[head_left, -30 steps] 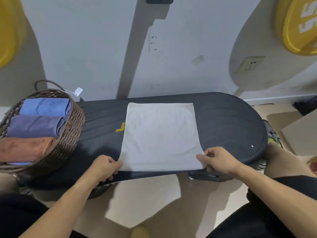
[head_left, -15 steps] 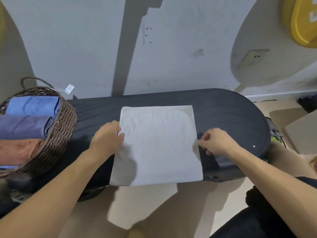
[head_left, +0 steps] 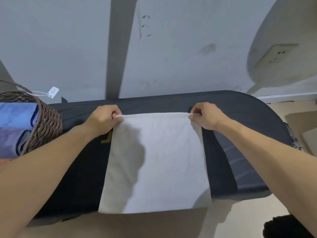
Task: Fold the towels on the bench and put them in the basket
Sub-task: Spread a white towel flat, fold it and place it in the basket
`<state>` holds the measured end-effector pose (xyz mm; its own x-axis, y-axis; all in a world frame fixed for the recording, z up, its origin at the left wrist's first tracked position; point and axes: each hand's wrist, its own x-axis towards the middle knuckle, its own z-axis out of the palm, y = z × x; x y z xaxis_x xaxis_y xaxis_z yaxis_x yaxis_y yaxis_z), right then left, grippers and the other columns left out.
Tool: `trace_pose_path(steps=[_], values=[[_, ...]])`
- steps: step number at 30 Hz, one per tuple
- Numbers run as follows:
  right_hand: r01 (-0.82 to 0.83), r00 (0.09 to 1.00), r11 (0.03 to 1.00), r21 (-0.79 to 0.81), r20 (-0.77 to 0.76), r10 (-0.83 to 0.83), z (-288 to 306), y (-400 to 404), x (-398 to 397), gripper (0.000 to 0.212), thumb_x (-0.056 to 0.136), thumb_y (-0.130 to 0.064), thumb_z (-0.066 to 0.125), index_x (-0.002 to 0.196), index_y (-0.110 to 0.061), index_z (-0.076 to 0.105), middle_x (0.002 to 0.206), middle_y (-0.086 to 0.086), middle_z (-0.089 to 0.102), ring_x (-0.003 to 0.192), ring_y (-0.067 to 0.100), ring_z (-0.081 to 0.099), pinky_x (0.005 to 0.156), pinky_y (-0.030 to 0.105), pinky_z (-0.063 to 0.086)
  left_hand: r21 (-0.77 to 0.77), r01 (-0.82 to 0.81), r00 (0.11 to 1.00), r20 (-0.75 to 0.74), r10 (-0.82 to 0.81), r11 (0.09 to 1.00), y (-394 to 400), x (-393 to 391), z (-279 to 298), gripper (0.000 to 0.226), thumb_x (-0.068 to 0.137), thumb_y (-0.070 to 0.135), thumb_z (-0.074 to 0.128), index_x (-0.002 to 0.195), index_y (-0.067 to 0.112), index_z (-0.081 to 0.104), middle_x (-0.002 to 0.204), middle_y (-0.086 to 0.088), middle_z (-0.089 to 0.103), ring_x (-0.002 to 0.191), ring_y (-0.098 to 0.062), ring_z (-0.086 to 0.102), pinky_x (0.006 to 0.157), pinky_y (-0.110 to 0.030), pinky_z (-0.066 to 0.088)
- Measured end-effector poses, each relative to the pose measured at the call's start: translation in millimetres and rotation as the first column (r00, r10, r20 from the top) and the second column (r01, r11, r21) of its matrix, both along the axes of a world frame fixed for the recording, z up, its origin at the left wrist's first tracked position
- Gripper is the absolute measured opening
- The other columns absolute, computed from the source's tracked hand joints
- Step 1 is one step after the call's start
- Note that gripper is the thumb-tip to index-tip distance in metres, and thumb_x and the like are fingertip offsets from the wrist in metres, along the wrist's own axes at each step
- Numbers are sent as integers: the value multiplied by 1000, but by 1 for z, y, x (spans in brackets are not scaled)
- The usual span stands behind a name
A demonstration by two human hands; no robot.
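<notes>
A white towel (head_left: 154, 162) lies spread flat across the dark padded worktop (head_left: 240, 117), its near edge hanging just past the worktop's front rim and its far edge stopping short of the back rim by the wall. The person leans over it with both arms stretched out. The left hand (head_left: 104, 119) sits at the towel's far left corner, its fingers (head_left: 118, 117) curled in and pinching the hem there; the right hand (head_left: 207, 117) is at the far right corner, thumb and fingers (head_left: 195, 114) clamped on the hem in the same way. Between the two hands the far edge runs taut and straight, and it looks lifted a little off the worktop, though from this angle that is hard to say for sure. A shadow of the left arm falls over the towel's left half. To the left of the towel, at the end of the worktop, stands a woven wicker basket (head_left: 46, 124) with a small white tag (head_left: 53, 91) hanging off its handle; inside it lie a folded blue towel (head_left: 17, 114) and, nearer the person, a folded purple towel (head_left: 10, 141).
</notes>
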<state>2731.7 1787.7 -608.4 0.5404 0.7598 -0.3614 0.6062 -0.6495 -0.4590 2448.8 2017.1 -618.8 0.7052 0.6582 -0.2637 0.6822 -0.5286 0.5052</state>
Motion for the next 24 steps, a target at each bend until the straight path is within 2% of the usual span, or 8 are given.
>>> trace_pose_path(steps=[2, 6, 11, 13, 16, 19, 21, 24], values=[[56, 998, 998, -7, 4, -56, -1, 4, 4, 11, 92, -33, 66, 88, -24, 62, 81, -10, 60, 71, 4, 53, 54, 21, 35, -62, -60, 998, 32, 62, 996, 4, 0, -1, 10, 91, 26, 66, 81, 23, 65, 78, 5, 64, 76, -12, 59, 59, -26, 40], [124, 992, 991, -51, 24, -123, -3, 11, 3, 19, 90, -35, 68, 97, -21, 57, 90, -4, 59, 71, 10, 53, 53, 23, 36, -150, -140, 989, -61, 132, 979, 13, 8, 1, 13, 93, 26, 65, 81, 21, 68, 86, 4, 67, 83, -13, 61, 68, -28, 44], [-136, 982, 983, -127, 111, 150, 3, 13, 2, 17, 93, -37, 63, 98, -21, 59, 101, -1, 45, 84, 19, 52, 69, 29, 37, -453, -266, 957, -16, 291, 851, 19, 11, 9, 24, 96, 17, 57, 90, -2, 70, 93, -16, 72, 86, -28, 68, 80, -41, 57], [-195, 973, 970, -143, 97, 210, 5, 12, 2, 15, 92, -36, 63, 98, -24, 56, 100, -3, 47, 90, 21, 53, 72, 29, 37, -537, -284, 938, 18, 347, 794, 20, 7, 10, 27, 98, 15, 54, 94, -7, 69, 92, -18, 74, 84, -29, 71, 73, -39, 59], [-174, 984, 973, -151, 16, 178, 5, 12, 4, 27, 89, -37, 67, 108, -24, 51, 96, -5, 55, 85, 16, 56, 69, 28, 40, -522, -281, 937, 31, 347, 805, 19, 3, 3, 22, 98, 16, 56, 92, 2, 71, 89, -13, 74, 82, -27, 71, 63, -35, 57], [-156, 987, 979, -128, 17, 160, 6, 17, 10, 21, 89, -41, 67, 98, -23, 60, 90, -6, 61, 77, 10, 56, 61, 26, 40, -482, -297, 926, 63, 371, 824, 22, 1, -2, 9, 95, 11, 63, 92, 8, 71, 92, -13, 72, 80, -24, 69, 62, -32, 56], [-89, 995, 995, -41, -40, 87, 6, 22, 15, 24, 89, -43, 69, 92, -20, 64, 85, -3, 65, 74, 13, 60, 59, 27, 45, -470, -297, 923, 83, 377, 831, 27, -1, -6, 6, 92, 9, 65, 94, 8, 71, 93, -14, 73, 83, -25, 69, 69, -35, 58], [174, 947, 980, 98, -289, -139, 4, 27, 17, 29, 84, -38, 78, 83, -11, 67, 77, 8, 71, 68, 22, 67, 66, 37, 60, -417, -317, 910, 119, 397, 852, 30, -2, -9, 8, 90, 10, 68, 97, 9, 71, 87, -12, 72, 87, -27, 69, 83, -42, 58]])
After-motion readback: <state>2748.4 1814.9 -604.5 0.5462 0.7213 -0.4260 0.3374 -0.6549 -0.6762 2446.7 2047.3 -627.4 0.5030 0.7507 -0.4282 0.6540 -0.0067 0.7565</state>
